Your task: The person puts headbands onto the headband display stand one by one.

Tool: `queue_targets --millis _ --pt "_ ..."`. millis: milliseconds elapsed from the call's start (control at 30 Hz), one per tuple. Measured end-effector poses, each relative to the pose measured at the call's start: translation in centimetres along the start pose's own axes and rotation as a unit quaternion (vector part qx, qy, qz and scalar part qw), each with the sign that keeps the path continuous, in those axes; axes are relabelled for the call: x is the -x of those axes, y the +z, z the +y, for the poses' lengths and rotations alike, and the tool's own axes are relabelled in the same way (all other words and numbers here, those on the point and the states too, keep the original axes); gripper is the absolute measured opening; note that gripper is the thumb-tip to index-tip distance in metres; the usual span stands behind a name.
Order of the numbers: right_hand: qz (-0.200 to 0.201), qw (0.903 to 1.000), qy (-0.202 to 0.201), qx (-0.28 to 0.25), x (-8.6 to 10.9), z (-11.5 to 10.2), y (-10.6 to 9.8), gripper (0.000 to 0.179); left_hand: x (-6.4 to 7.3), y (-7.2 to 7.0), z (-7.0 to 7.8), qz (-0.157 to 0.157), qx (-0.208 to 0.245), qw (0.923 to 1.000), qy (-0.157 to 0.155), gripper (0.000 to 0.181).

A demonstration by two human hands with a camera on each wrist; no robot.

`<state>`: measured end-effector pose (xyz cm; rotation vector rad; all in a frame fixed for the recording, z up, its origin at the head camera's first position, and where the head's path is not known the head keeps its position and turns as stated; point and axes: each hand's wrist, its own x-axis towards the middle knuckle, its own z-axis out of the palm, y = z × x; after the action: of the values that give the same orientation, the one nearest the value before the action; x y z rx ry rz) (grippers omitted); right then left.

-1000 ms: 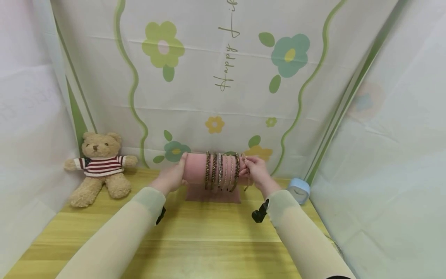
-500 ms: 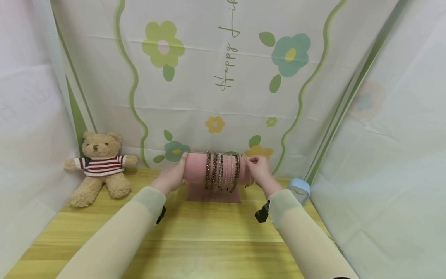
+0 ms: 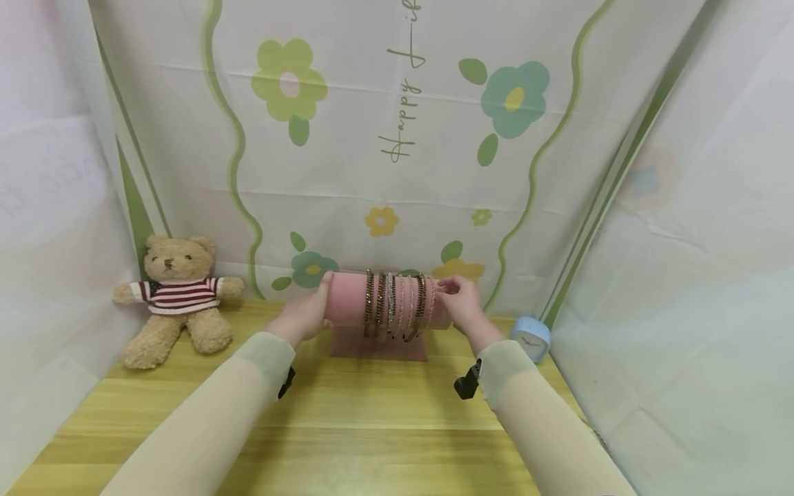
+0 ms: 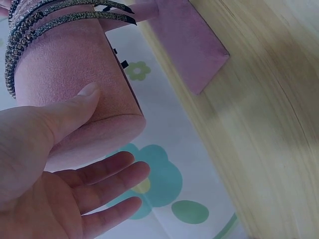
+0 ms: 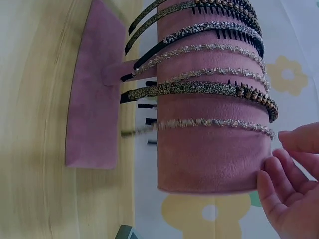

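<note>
A pink velvet headband stand (image 3: 347, 300), a horizontal roll on a flat base, stands on the table with several headbands round it. Some are dark and beaded, like the toothed headband (image 5: 199, 89); others are thin and sparkly. My left hand (image 3: 304, 313) is at the roll's left end. There the thumb (image 4: 79, 107) lies on the velvet while three fingers stretch past the end; the index finger is hidden. At the right end is my right hand (image 3: 462, 303), fingers loosely bent, one fingertip right beside the outermost sparkly headband (image 5: 209, 122). Other fingertips reach the roll's edge.
A teddy bear (image 3: 182, 296) in a striped sweater sits at the left against the wall. A light blue clock (image 3: 531, 339) stands at the right edge of the wooden table (image 3: 372, 427). Printed cloth (image 3: 347, 151) hangs close behind the stand.
The outermost sparkly headband, which hung from my right fingers beyond the roll, now sits round its right end and has slid left. My left hand has stayed in place.
</note>
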<state>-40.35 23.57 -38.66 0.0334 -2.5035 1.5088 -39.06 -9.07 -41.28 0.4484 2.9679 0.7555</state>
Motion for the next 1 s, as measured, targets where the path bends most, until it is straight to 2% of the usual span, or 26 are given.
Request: queue_targets --millis 133,200,300,400,533,633,700,767,800,867,1000 --pt "-0.015 0.9998 -0.011 0.000 0.4 0.5 -0.9 0.025 -0.2 0.2 0.1 -0.004 0.009 1.0000 0.000 0.110" --pt "-0.025 0.9993 -0.019 0.021 0.7 0.7 -1.7 0.024 -0.2 0.3 0.1 -0.008 0.015 0.9998 -0.003 0.110" --pt "-0.048 0.9953 -0.034 0.077 1.3 0.9 -3.5 0.023 -0.1 0.5 -0.1 -0.013 0.032 0.9994 -0.011 0.107" --pt "-0.100 0.9831 -0.052 0.144 2.0 1.6 -6.5 0.023 0.0 0.5 -0.2 -0.019 0.045 0.9987 -0.013 0.102" --pt "-0.196 0.9540 -0.080 0.212 3.0 4.2 -11.0 0.029 0.1 0.3 -0.5 -0.013 0.023 0.9996 0.001 0.108" --pt "-0.256 0.9243 -0.060 0.276 4.4 6.6 -13.9 0.038 0.1 0.2 -0.9 -0.007 0.007 0.9999 0.009 0.115" --pt "-0.271 0.9021 -0.026 0.335 5.9 8.4 -15.5 0.041 0.2 0.1 -1.1 -0.012 0.014 0.9998 0.005 0.114" --pt "-0.269 0.8806 0.004 0.390 7.2 10.6 -16.9 0.043 0.2 0.1 -1.3 -0.013 0.013 0.9998 0.004 0.115" --pt "-0.262 0.8759 0.014 0.405 8.0 11.8 -17.5 0.044 0.2 0.1 -1.3 -0.014 0.011 0.9998 0.007 0.115" --pt "-0.240 0.8781 0.031 0.413 9.4 14.5 -18.5 0.044 0.2 0.1 -1.3 -0.019 0.008 0.9998 0.004 0.115" --pt "-0.193 0.9031 0.054 0.380 11.3 19.4 -19.8 0.053 0.0 0.1 -1.2 -0.027 0.005 0.9996 0.009 0.115"
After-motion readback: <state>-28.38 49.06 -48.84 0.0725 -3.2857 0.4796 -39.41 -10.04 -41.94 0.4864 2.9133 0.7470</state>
